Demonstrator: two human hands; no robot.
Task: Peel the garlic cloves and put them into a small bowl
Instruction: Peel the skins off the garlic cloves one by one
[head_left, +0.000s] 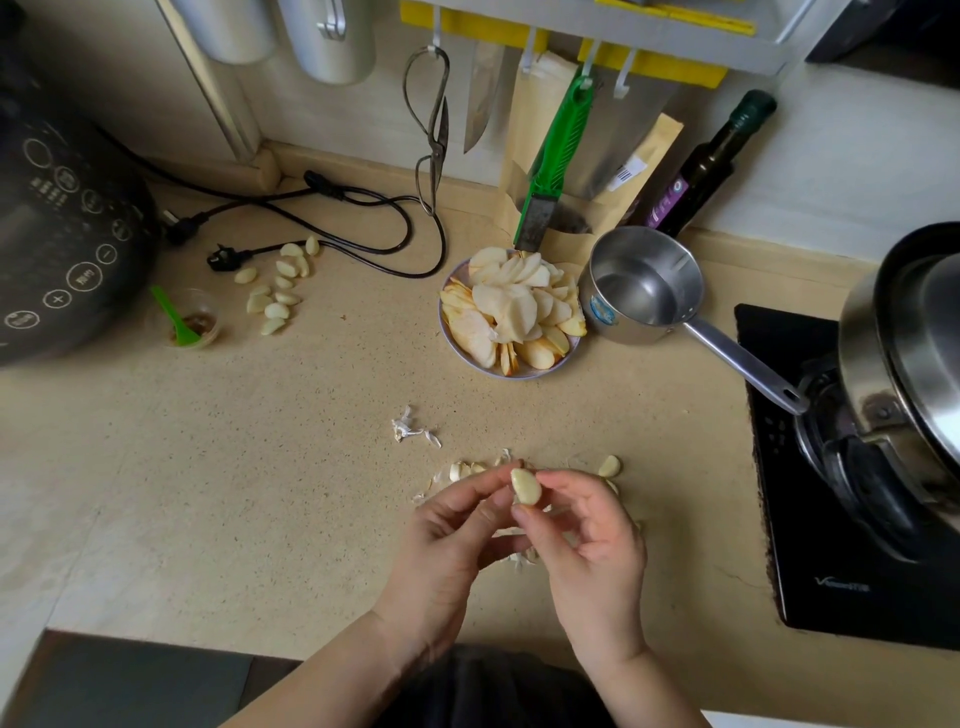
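We pinch garlic clove (525, 486) between left hand (457, 530) and right hand (587, 530), long axis upright; peeled pile (278, 291) far-left of table (260, 467).

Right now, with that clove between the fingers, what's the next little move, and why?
Probably set the garlic clove down with the peeled cloves lying at the far left. It looks bare of skin, both the left hand and right hand pinch it, and no bowl holding garlic shows.

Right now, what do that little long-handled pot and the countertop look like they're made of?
The pot looks like polished stainless steel: silvery, with mirror-like reflections inside. The countertop looks like matte beige speckled stone or composite; which one I cannot tell.
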